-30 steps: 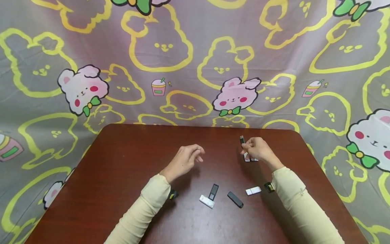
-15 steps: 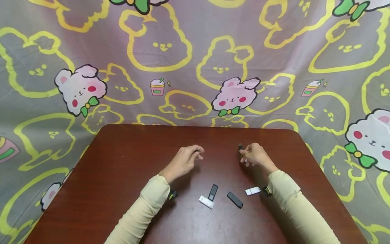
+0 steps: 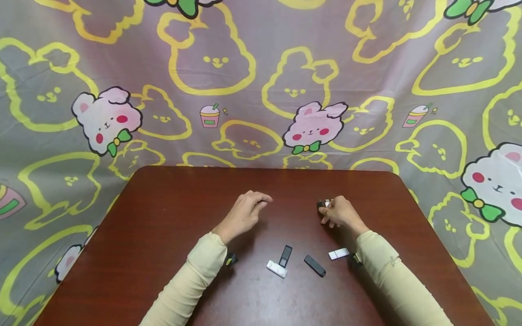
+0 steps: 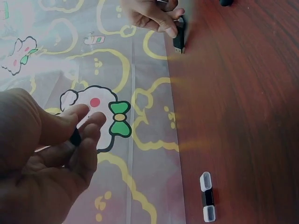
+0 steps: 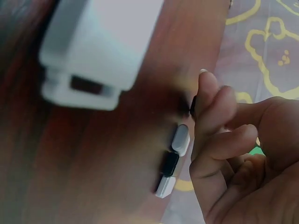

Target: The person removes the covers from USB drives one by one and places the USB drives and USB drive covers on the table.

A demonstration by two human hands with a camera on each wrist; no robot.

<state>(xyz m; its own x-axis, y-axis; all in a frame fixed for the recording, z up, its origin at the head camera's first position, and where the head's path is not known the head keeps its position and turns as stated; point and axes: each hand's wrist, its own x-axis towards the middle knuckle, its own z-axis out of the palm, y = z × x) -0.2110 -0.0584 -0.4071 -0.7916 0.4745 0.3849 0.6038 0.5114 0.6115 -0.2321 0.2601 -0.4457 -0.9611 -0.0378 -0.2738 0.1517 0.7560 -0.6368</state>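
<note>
My right hand point(image 3: 341, 213) pinches a black USB flash drive point(image 4: 178, 39) at the far right of the table, its metal plug pointing away. Next to this drive in the head view shows a white drive point(image 3: 327, 203). The right wrist view shows a short white, black and white row point(image 5: 170, 161) beyond the fingers. My left hand point(image 3: 244, 212) is raised over the middle of the table. Its thumb and fingers pinch a small black piece point(image 4: 75, 137), seemingly a cap. White and black hollow caps point(image 4: 206, 182) lie in a row in the left wrist view.
Nearer the front lie a white drive point(image 3: 277, 269), a black drive point(image 3: 286, 256) touching or almost touching it, another black drive point(image 3: 315, 266) and a white one point(image 3: 338, 254). A patterned curtain point(image 3: 253, 104) hangs behind the brown table point(image 3: 163, 235).
My right hand has come down and slightly nearer, bringing the black drive beside the white one. The left hand has barely moved.
</note>
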